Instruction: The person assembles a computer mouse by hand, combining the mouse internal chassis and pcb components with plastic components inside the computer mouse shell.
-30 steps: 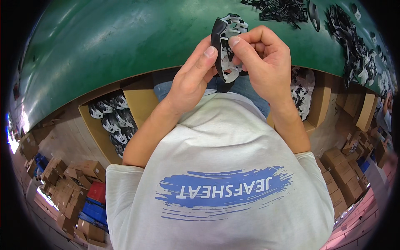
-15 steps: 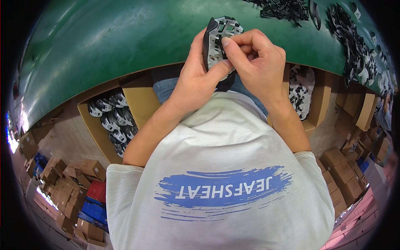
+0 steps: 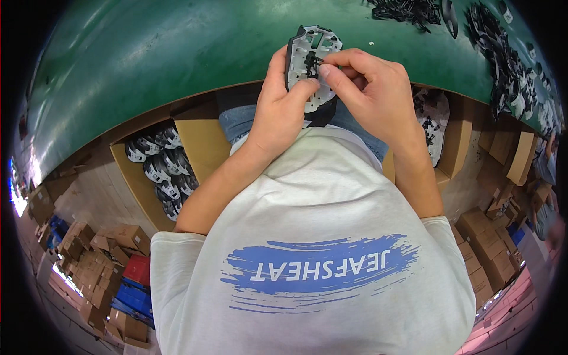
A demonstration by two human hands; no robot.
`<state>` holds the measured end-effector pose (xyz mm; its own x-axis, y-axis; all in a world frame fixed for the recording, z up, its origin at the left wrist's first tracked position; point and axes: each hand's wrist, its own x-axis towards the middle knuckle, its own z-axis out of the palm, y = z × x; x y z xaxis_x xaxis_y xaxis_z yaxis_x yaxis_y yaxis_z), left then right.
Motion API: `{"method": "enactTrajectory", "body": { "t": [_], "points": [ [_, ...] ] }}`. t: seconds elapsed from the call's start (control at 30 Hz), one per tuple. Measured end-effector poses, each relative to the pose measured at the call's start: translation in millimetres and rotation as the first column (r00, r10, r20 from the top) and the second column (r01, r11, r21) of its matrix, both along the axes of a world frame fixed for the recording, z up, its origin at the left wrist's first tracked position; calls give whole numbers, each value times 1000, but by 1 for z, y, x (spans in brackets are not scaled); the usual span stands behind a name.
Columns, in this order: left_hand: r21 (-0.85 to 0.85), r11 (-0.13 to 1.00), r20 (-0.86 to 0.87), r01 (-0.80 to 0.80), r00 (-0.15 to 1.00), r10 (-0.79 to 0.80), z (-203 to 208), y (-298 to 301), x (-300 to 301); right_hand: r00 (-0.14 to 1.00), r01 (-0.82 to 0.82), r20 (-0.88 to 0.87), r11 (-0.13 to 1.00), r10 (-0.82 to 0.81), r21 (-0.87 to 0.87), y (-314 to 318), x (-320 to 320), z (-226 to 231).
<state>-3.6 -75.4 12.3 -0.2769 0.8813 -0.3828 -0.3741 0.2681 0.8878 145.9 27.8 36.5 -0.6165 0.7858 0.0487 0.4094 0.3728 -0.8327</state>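
My left hand point(image 3: 283, 100) is closed round the left side of an oval plastic shell point(image 3: 323, 93), with its thumb pressing inside. The shell is black outside and pale grey and ribbed inside, much like a computer mouse housing. It is held up over the front edge of the green table, hollow side showing. A small black plastic part point(image 3: 311, 64) lies in the middle of the hollow. My right hand point(image 3: 378, 89) pinches at that part's right side with thumb and forefinger; its other fingers are curled.
On the green table point(image 3: 177, 53), heaps of black plastic parts point(image 3: 408, 13) and a long pile point(image 3: 494, 56) lie at the far right. A cardboard box of similar shells point(image 3: 165, 171) stands at left below the edge. Another box point(image 3: 457, 139) at right holds a bag of small black parts point(image 3: 433, 127).
The shell has turned so that more of its hollow faces up. My right hand has shifted slightly right and down, uncovering the black part. My left thumb now presses inside the shell.
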Motion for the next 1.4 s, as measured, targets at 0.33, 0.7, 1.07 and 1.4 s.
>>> {"method": "enactTrajectory", "body": {
  "t": [0.33,0.7,1.07,1.4],
  "points": [
    [29,999,-116,-16,993,19,-7,-1,3,1000,-9,-17,941,16,337,-2,4,-7],
    [100,995,-153,30,988,-15,-7,1,11,990,113,58,962,-131,249,-4,6,-5],
    [19,1000,-114,6,993,-4,-4,2,6,996,79,-50,996,-77,36,-5,6,-2],
    [20,1000,168,-23,986,19,8,-4,4,961,-19,-270,960,-60,-279,-18,9,-3]
  ]
}}
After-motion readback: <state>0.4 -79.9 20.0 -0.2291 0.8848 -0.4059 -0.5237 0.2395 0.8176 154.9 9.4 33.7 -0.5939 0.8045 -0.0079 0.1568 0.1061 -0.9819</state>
